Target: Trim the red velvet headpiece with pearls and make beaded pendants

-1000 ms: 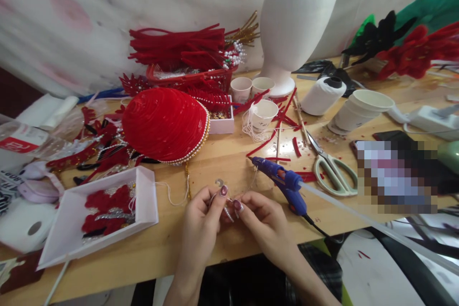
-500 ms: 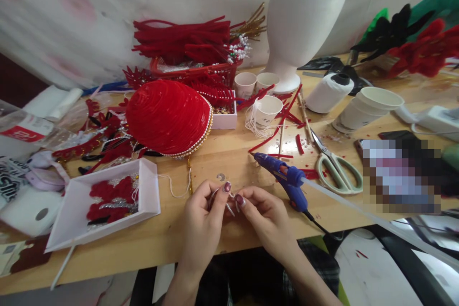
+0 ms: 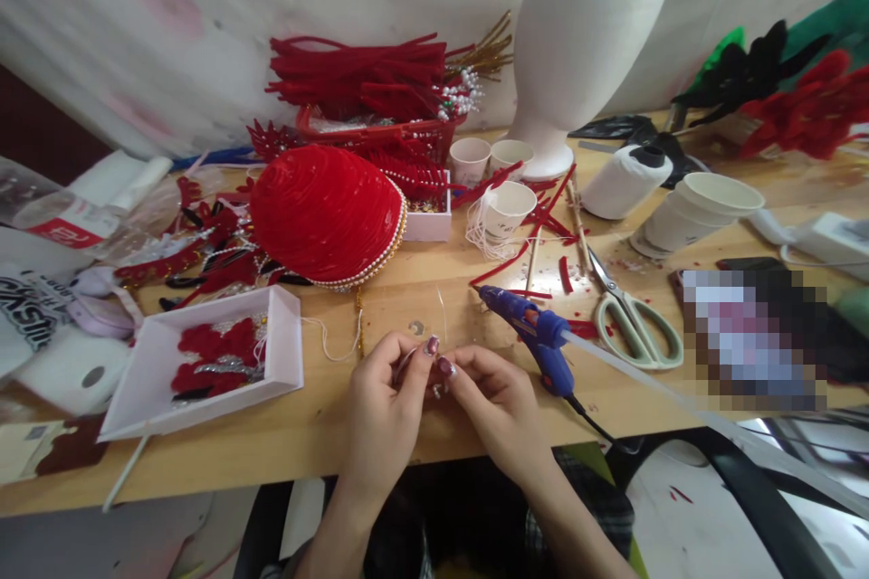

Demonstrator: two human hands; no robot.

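Note:
My left hand (image 3: 390, 403) and my right hand (image 3: 499, 403) meet near the table's front edge, thumbs and fingertips pinched close together. Both pinch a thin white string (image 3: 443, 306), whose loose end sticks up above the fingertips. A few small pale beads (image 3: 436, 391) show just below the fingertips, partly hidden. Behind my left hand a red dome-shaped cap (image 3: 322, 213) with a pearl edge rests on the table. To the right of my right hand lies a blue glue gun (image 3: 533, 335).
A white box (image 3: 285, 353) with red pieces stands left. Scissors (image 3: 638, 326), a phone (image 3: 747, 335) and stacked paper cups (image 3: 699, 213) are right. Behind stand a white foam head (image 3: 584, 36), a thread cone (image 3: 621, 185) and a red basket (image 3: 434, 140).
The fingertips have drawn closer together, and a string end now stands up above them. The beaded strand below shows less. The whole view has shifted slightly.

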